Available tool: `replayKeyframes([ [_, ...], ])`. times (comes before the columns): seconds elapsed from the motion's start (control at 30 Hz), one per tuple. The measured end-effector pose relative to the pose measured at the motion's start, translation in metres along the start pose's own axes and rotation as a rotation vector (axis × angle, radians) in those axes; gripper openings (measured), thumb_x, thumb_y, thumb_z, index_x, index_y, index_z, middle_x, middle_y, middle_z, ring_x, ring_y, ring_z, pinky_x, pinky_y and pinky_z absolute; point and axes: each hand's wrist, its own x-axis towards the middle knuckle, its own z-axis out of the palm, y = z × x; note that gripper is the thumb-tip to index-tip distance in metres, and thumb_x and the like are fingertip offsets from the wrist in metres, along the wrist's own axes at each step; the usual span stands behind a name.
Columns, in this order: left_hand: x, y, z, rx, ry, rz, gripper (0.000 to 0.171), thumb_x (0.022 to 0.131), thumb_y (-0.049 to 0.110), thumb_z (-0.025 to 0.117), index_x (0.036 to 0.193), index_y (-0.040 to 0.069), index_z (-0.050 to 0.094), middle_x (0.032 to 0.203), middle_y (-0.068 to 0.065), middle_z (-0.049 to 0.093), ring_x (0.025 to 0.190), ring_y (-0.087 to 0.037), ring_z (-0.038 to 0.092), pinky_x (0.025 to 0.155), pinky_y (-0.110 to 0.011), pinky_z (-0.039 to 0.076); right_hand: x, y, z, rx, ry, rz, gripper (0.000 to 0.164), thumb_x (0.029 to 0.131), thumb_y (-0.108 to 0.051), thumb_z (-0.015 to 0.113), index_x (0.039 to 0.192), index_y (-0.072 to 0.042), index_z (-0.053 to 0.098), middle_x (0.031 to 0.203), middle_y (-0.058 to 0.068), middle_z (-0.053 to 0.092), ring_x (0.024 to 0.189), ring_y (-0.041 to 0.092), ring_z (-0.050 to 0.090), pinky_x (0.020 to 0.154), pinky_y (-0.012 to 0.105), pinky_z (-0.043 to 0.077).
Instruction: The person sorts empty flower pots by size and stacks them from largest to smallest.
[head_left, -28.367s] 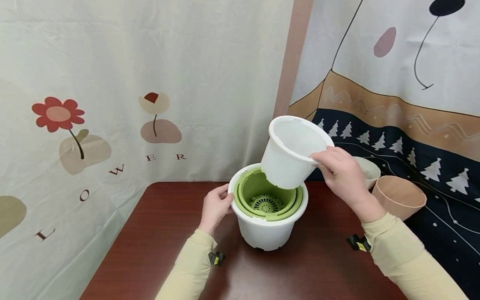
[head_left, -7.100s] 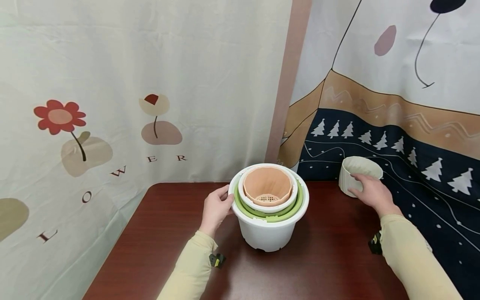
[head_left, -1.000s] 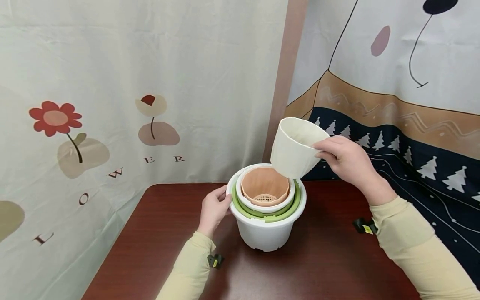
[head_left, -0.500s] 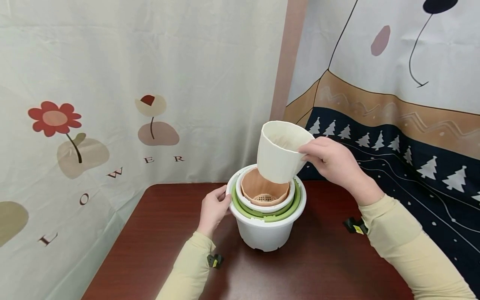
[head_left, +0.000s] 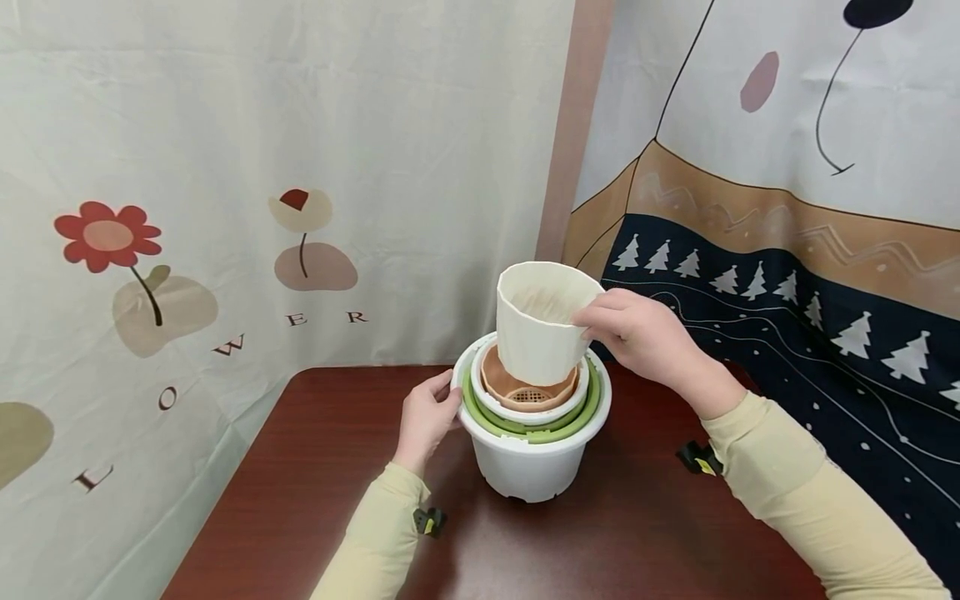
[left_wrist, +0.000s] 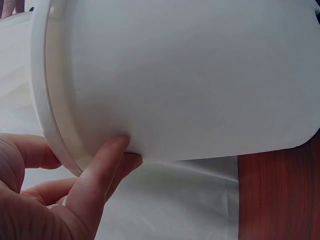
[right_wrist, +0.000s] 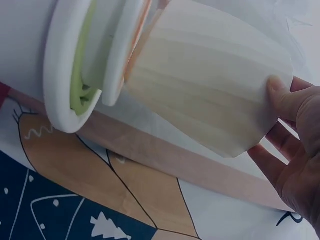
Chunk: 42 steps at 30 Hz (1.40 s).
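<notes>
A large white flowerpot (head_left: 525, 467) stands upright on the table with smaller pots nested in it. Inside it show green rims (head_left: 528, 436), a smaller white pot (head_left: 477, 393) and an orange-tan pot (head_left: 495, 382) with a holed bottom. My left hand (head_left: 426, 421) grips the large pot's rim; in the left wrist view its fingers (left_wrist: 102, 170) lie against the outer wall. My right hand (head_left: 637, 333) pinches a cream flowerpot (head_left: 536, 342) by its rim. The cream pot's base is at the orange-tan pot's mouth, as the right wrist view also shows; how deep is unclear.
The dark red-brown table (head_left: 315, 492) reaches back to a pale printed curtain (head_left: 420, 167). A navy cloth with white trees (head_left: 750, 350) hangs at the right. Small black devices (head_left: 430, 522) sit at both wrists.
The orange-tan and smaller white pots now sit in the stack. Over the last second my right hand brought the cream pot left and down, less tilted. My left hand stayed at the rim.
</notes>
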Motion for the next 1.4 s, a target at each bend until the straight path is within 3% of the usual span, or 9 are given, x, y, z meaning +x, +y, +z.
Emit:
replayKeyframes([
  [0.5, 0.000, 0.000, 0.000, 0.005, -0.003, 0.008, 0.045, 0.095, 0.003, 0.058, 0.138, -0.006, 0.053, 0.127, -0.028, 0.060, 0.086, -0.028, 0.070, 0.067, -0.040, 0.062, -0.004, -0.005, 0.024, 0.012, -0.050, -0.126, 0.033, 0.075, 0.010, 0.079, 0.096, -0.014, 0.073, 0.090, 0.000, 0.068, 0.083, 0.017, 0.059, 0.073, 0.032, 0.059],
  [0.67, 0.000, 0.001, 0.000, 0.004, -0.003, 0.016, 0.045, 0.094, 0.003, 0.058, 0.138, -0.007, 0.053, 0.125, -0.028, 0.061, 0.087, -0.030, 0.070, 0.068, -0.043, 0.062, -0.006, -0.007, 0.031, 0.001, -0.077, -0.136, 0.034, 0.076, 0.012, 0.077, 0.097, -0.015, 0.073, 0.089, -0.001, 0.067, 0.084, 0.015, 0.058, 0.073, 0.029, 0.058],
  [0.93, 0.000, 0.000, 0.000, -0.004, 0.002, 0.016, 0.044, 0.094, 0.002, 0.058, 0.137, -0.007, 0.054, 0.122, -0.028, 0.063, 0.088, -0.030, 0.070, 0.065, -0.037, 0.062, -0.010, -0.009, 0.042, -0.031, -0.128, -0.155, 0.036, 0.076, 0.015, 0.074, 0.097, -0.015, 0.073, 0.090, -0.002, 0.067, 0.086, 0.017, 0.061, 0.076, 0.029, 0.057],
  [1.4, 0.000, 0.000, 0.000, -0.018, 0.001, 0.013, 0.045, 0.094, 0.001, 0.057, 0.138, -0.008, 0.053, 0.120, -0.029, 0.063, 0.085, -0.028, 0.070, 0.063, -0.033, 0.062, -0.017, -0.009, 0.054, -0.073, -0.123, -0.158, 0.031, 0.079, 0.010, 0.074, 0.097, -0.016, 0.074, 0.088, -0.004, 0.068, 0.085, 0.015, 0.059, 0.074, 0.028, 0.056],
])
